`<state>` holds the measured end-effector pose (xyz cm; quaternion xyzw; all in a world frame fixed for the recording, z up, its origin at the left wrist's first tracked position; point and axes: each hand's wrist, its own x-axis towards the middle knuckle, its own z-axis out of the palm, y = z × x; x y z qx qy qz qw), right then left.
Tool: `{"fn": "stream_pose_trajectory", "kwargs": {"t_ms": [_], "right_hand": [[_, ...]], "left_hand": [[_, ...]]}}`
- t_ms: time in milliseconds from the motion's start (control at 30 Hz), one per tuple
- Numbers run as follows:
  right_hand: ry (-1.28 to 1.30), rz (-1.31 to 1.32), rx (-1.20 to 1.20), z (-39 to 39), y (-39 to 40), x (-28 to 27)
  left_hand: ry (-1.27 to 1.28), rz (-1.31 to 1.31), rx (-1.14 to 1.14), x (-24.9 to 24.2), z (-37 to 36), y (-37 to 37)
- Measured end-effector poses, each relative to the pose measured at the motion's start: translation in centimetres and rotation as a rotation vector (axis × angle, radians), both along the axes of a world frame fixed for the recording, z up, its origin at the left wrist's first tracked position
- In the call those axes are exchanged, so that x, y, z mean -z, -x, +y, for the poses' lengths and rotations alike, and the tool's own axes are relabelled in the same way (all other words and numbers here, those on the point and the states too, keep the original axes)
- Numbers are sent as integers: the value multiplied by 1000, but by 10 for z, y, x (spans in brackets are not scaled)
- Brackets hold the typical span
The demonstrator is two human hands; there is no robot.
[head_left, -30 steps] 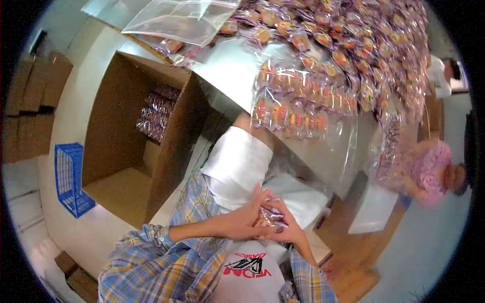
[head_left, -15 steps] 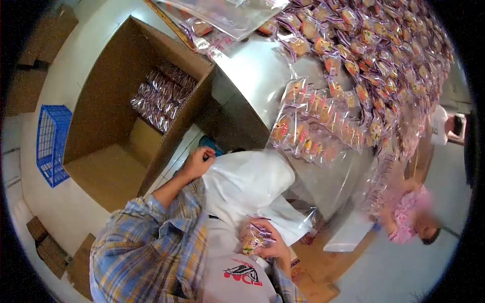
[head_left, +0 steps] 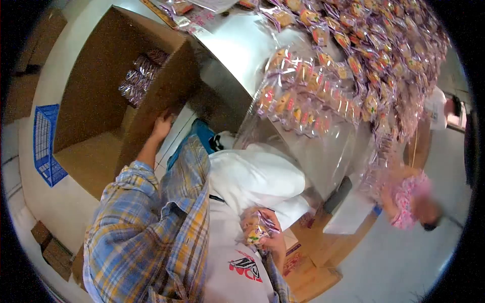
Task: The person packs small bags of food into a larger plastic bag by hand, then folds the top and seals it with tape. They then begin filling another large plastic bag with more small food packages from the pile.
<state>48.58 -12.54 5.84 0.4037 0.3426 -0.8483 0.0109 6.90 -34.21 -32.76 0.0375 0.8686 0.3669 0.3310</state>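
Observation:
At the outer side of the large cardboard box (head_left: pixel 146 108) is my left hand (head_left: pixel 162 126), its fingers apart and holding nothing visible; the fingertips are dim and blurred, so contact with the box is unclear. Low in front of my shirt, my right hand (head_left: pixel 273 235) is closed around a small wrapped cake (head_left: pixel 256 228) in clear and purple film. Several shiny wrapped packs (head_left: pixel 137 81) lie inside the box. Rows of wrapped cakes in a large clear bag (head_left: pixel 298 108) rest at the edge of the metal table (head_left: pixel 232 45).
A big heap of wrapped cakes (head_left: pixel 384 65) covers the far side of the table. A blue basket (head_left: pixel 46 144) stands left of the box. At the right are a person in pink (head_left: pixel 406 202) and another person in white (head_left: pixel 435 108). Flattened cardboard (head_left: pixel 313 280) lies below.
My left hand has moved left and up, from beside my knee to the box's side, and its fingers have opened. My right hand still holds the cake. The view has shifted slightly.

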Motion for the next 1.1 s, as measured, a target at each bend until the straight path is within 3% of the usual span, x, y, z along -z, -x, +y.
{"fn": "stream_pose_trajectory", "kwargs": {"t_ms": [133,167,267,400,433,467,533,600,667,767,867,933,1067,1100], "right_hand": [[-17,17,79,-16,-23,-2],[-24,26,92,-19,-27,-1],[-45,51,81,-23,-36,6],[-86,90,-5,-17,-35,23],[-98,101,-30,-13,-32,29],[-111,113,-56,-9,-28,34],[-130,126,-105,0,-20,43],[-134,106,-133,7,-12,46],[-104,50,-139,10,-9,41],[-45,-61,-120,11,-12,28],[18,-176,-99,14,-11,18],[50,-240,-102,20,-4,16],[118,-328,-135,32,13,19],[136,-348,-141,36,16,20]], "left_hand": [[25,-49,7,-56,-18,1],[33,-12,3,-24,-40,4],[89,201,-32,136,-125,37],[608,256,37,124,-156,46],[642,223,179,117,-153,40],[664,198,320,97,-143,33],[501,246,198,110,-122,12],[388,99,125,70,-69,-7],[251,101,225,65,-41,-15],[289,72,270,92,10,-17],[265,43,356,80,52,-15],[273,-47,269,94,75,-14],[469,-201,353,94,125,-7],[440,-54,402,125,121,-24]]}}
